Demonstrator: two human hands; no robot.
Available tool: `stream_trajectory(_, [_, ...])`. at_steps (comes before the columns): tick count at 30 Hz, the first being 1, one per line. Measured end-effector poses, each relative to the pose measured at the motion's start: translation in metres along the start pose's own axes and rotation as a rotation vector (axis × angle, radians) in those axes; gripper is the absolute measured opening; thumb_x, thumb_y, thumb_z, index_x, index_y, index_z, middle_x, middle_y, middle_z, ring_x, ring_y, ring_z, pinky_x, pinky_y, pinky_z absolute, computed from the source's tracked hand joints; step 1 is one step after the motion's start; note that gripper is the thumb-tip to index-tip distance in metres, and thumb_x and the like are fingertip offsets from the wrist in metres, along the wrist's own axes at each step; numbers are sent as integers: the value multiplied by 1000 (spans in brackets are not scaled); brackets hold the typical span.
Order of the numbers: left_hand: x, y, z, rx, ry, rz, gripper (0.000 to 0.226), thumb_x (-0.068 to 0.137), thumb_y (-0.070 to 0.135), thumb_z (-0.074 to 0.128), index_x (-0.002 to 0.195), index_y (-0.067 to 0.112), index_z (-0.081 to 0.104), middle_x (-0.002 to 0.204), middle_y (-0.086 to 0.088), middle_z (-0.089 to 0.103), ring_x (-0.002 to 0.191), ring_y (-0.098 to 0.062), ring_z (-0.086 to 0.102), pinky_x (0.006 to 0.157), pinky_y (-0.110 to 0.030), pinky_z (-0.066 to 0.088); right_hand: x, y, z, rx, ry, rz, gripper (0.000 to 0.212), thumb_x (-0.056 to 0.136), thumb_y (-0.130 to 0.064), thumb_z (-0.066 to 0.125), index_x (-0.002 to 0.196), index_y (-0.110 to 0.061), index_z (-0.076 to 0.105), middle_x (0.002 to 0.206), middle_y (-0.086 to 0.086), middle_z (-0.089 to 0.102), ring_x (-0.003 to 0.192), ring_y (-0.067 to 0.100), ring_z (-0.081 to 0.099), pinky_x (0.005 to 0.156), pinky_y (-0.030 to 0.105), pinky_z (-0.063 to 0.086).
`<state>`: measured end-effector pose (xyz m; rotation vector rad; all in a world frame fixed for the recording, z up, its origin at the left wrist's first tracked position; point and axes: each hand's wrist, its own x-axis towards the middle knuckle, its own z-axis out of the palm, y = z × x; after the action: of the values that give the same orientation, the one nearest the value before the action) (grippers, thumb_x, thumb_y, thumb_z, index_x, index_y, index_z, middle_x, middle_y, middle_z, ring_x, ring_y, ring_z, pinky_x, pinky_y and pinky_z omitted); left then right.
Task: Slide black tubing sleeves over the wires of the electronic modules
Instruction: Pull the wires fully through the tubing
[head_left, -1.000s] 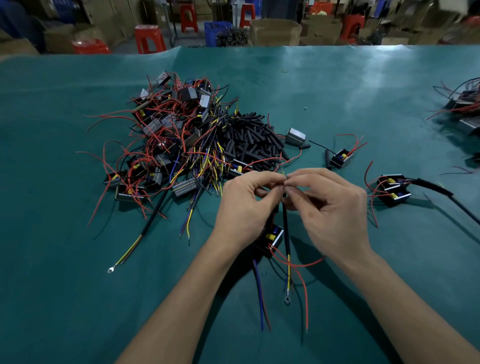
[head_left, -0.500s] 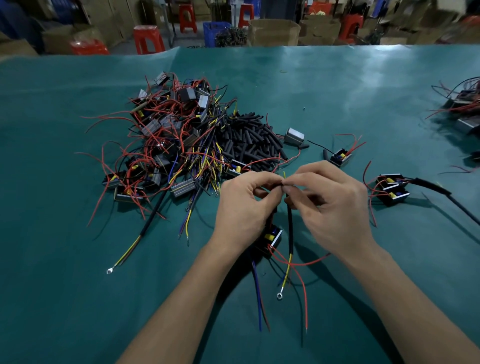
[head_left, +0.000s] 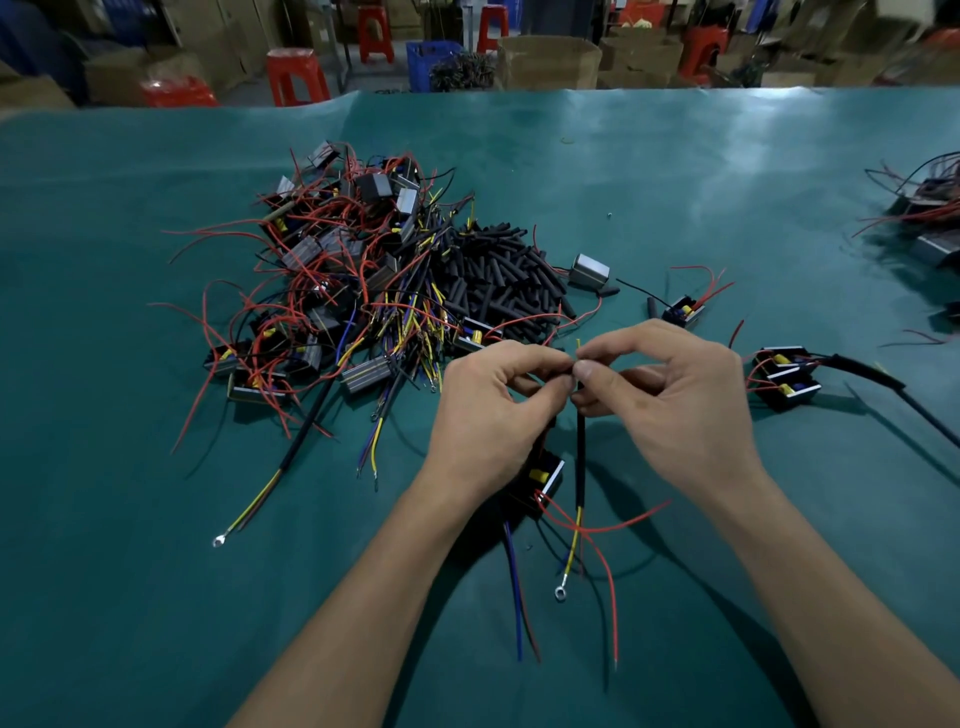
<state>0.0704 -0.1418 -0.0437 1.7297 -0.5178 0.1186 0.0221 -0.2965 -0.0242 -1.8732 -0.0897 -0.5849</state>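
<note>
Teal mat covers the counter (head_left: 156, 597), everything sits on it. Big tangle of unsleeved modules (head_left: 332, 291) far left of my hands, red, blue and yellow leads all over. Heap of cut black sleeves (head_left: 498, 283) butts against its right edge, within easy reach. Two finished-looking modules (head_left: 787, 376) to my right share one long black tube.

Module in work (head_left: 540, 475) lies on the mat just under my left wrist, leads trailing toward me.

Left hand (head_left: 488, 405): thumb and forefinger closed in a pinch right where the hands meet; whether it's on wire or sleeve end, can't tell. Right hand (head_left: 675, 400): fingers (head_left: 584, 370) clamped on the top of the black sleeve (head_left: 580, 457). Sleeve hangs down from the pinch, yellow wire (head_left: 573, 540) exits the bottom and ends in a ring terminal (head_left: 559, 593). A short yellow tip (head_left: 578, 344) pokes up above the pinch, so the sleeve looks threaded through.

My read on doing this step right:
- hold the wire taut with the left, push the sleeve with the right, short strokes
- keep the sleeve straight, it'll buckle if bent
- watch that loose red lead (head_left: 602, 566) crossing the yellow, don't catch it in the tube mouth
- seat the sleeve toward the module body
</note>
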Motion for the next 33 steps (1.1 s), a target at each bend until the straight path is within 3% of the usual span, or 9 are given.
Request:
stream_trajectory(5, [0, 3, -1, -27, -13, -17, 14, 80, 18, 72, 91, 20, 80, 84, 6, 73, 67, -8, 58, 64, -29, 50, 2, -2, -4, -63, -39, 7, 8, 88, -1, 77, 88, -8, 72, 89, 11, 70, 64, 17, 76, 64, 31, 64])
stream_trajectory(10, [1, 7, -4, -105, -62, -56, 19, 87, 1, 74, 99, 15, 78, 90, 1, 74, 72, -10, 57, 74, -36, 53, 3, -4, -2, -176, 8, -35, 10, 89, -7, 78, 86, -15, 71, 88, 2, 69, 65, 15, 74, 65, 41, 63])
stream_trajectory(13, [1, 9, -4, -132, -101, -84, 22, 88, -1, 72, 101, 16, 76, 87, 8, 72, 71, -5, 55, 72, -24, 52, 3, -2, -4, -272, 46, -70, 8, 88, -15, 79, 87, -20, 73, 86, -10, 67, 66, 15, 69, 64, 44, 58])
stream_trajectory(17, [1, 12, -5, -176, -127, -90, 25, 89, -4, 70, 98, 19, 74, 83, 12, 71, 71, -2, 56, 72, -17, 51, 1, -4, -1, -292, 79, -109, 6, 89, -16, 78, 89, -20, 73, 87, -9, 68, 74, 11, 70, 71, 41, 59])
stream_trajectory(23, [0, 15, -7, -148, -143, -77, 25, 89, -4, 70, 105, 15, 74, 95, 5, 72, 75, 0, 59, 80, -22, 52, -1, -3, 1, -204, 79, 2, 11, 91, -15, 77, 87, -24, 71, 87, -3, 76, 74, 11, 75, 73, 39, 63])
stream_trajectory(29, [0, 11, -2, -39, -46, -30, 13, 84, 7, 79, 92, 14, 72, 85, -2, 68, 72, -8, 60, 70, -24, 47, -4, -7, 6, -55, 25, 137, 15, 89, -10, 78, 84, -23, 72, 78, 0, 77, 73, 15, 77, 79, 49, 63])
stream_trajectory(33, [-2, 8, 2, 96, 48, 49, 10, 82, 12, 80, 88, 18, 77, 79, 7, 62, 65, 0, 54, 63, -11, 39, -3, -7, 5, 29, 13, 231, 12, 89, -9, 77, 84, -19, 73, 79, 5, 78, 76, 20, 78, 84, 54, 62])
